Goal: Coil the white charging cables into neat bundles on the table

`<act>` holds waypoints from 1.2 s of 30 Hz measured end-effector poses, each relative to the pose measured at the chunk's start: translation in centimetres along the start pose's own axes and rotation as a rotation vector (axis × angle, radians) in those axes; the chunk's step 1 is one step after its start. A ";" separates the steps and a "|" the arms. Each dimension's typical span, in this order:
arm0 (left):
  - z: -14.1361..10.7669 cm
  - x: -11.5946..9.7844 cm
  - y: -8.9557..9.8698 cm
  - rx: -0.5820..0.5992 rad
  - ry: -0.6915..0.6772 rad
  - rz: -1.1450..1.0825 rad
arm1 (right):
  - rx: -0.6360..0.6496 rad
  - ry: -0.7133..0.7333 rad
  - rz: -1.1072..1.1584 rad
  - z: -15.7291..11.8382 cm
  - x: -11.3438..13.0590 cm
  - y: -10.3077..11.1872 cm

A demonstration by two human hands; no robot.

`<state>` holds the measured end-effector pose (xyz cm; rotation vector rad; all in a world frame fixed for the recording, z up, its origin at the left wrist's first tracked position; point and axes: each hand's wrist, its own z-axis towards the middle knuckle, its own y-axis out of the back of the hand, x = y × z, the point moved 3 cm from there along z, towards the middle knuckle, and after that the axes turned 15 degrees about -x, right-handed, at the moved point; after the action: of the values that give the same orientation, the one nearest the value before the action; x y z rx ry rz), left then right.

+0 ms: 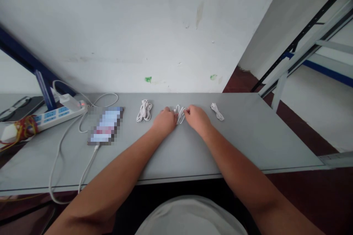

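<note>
Between my two hands a coiled white cable (180, 115) lies on the grey table (176, 158). My left hand (166, 119) is closed at the coil's left side, its fingertips on the cable. On the right side, my right hand (197, 118) pinches the edge of the same coil with thumb and finger. A thicker bundle of white cable (144, 111) rests left of my left hand. A smaller white cable bundle (217, 111) sits to the right of my right hand.
A phone with a blurred screen (106, 125) lies at the left, with a white charging cable (88, 167) running over the table's front edge. Behind it are a power strip (52, 115) and a white adapter (70, 102). A wall (165, 36) borders the table's back.
</note>
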<state>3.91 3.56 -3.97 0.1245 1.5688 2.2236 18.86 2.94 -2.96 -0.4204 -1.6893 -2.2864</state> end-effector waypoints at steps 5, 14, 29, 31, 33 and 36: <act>-0.4 -1.0 0.2 0.043 -0.025 -0.012 | 0.170 0.048 -0.094 -0.8 0.6 -0.8; -0.3 -1.3 0.0 0.052 -0.057 -0.110 | 0.206 0.108 -0.042 -1.2 2.3 -1.1; -1.0 -1.1 -0.7 0.032 0.037 -0.028 | 0.131 0.138 0.178 -0.8 2.3 -1.3; -1.0 -1.1 -0.7 0.028 0.044 -0.013 | 0.127 0.134 0.229 -0.7 2.2 -1.3; -1.0 -1.0 -0.7 0.015 0.051 -0.005 | 0.109 0.139 0.285 -0.7 2.2 -1.2; -0.9 -1.0 -0.6 -0.036 0.052 -0.048 | 0.049 0.178 0.385 -0.6 2.2 -0.9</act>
<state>4.70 2.51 -4.69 0.0189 1.5415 2.2325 16.41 2.57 -3.10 -0.4692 -1.4321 -1.9397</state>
